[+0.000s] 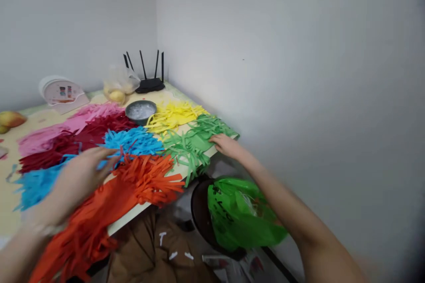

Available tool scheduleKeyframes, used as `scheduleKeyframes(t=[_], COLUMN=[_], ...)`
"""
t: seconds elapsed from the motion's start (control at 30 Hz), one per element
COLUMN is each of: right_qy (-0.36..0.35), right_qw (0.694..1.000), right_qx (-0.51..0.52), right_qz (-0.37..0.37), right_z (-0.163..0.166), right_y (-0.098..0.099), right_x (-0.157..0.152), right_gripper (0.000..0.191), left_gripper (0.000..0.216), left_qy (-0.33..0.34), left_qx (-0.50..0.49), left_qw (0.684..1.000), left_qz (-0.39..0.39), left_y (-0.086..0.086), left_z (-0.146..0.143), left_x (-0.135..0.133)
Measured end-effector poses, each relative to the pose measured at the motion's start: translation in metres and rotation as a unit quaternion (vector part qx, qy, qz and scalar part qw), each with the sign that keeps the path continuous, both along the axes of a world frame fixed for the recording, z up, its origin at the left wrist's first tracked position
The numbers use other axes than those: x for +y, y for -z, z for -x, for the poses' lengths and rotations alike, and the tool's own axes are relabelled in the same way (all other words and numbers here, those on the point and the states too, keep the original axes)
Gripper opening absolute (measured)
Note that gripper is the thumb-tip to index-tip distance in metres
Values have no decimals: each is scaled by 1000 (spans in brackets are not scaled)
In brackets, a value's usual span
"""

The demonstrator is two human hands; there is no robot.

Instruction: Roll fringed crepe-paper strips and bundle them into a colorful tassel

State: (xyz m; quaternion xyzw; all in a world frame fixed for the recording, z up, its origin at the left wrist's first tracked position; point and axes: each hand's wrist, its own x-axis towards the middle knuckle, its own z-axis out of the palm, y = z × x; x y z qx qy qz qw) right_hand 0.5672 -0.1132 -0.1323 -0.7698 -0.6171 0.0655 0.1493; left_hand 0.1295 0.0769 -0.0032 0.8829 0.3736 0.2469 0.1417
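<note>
My left hand (83,177) is blurred, held over the orange-red fringed paper (116,196) and the blue fringed paper (136,139). Its fingers look stretched forward and apart. Thin reddish strips (124,152) show just past the fingertips; whether they touch is unclear. At the table's right edge my right hand (227,145) has its fingers closed on the border of the green fringed paper (199,141). Beyond these lie yellow fringed paper (179,115), dark red fringed paper (96,135) and pink fringed paper (46,137).
A grey bowl (141,112) with whitish contents stands among the papers. Behind are a black router (150,85), a plastic bag of yellow fruit (117,90) and a pink holder (66,97). Fruit (12,119) sits left. Below the table edge hangs a green bag (239,216) on a dark bin.
</note>
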Motion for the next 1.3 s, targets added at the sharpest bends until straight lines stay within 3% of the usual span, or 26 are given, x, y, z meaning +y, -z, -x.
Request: scheduleKeyframes(t=[0.07, 0.13, 0.23, 0.37, 0.57, 0.83, 1.07, 1.3], right_qy=[-4, 3, 12, 11, -2, -2, 8, 37], right_qw=[1000, 998, 996, 993, 992, 994, 998, 997], right_qx=[-24, -45, -68, -85, -85, -67, -27, 53], right_qz=[20, 35, 56, 77, 90, 83, 50, -30], right_z=[-3, -8, -14, -16, -19, -21, -17, 29], right_y=[1, 1, -2, -9, -18, -17, -22, -16], right_x=[2, 2, 5, 11, 15, 14, 8, -6], right_gripper=[30, 20, 10, 16, 17, 15, 7, 33], left_gripper=[24, 25, 22, 28, 30, 21, 17, 16], left_qy=[171, 254, 257, 222, 188, 182, 149, 69], left_qx=[100, 132, 160, 182, 192, 208, 189, 94], left_qw=[980, 958, 953, 957, 961, 954, 967, 991], left_qz=[-12, -3, 25, 45, 71, 115, 85, 71], left_y=[8, 22, 51, 86, 104, 98, 100, 86], left_z=[-83, -158, -239, -291, -306, -311, -314, -310], left_x=[-30, -56, -81, -87, -77, -66, -84, -83])
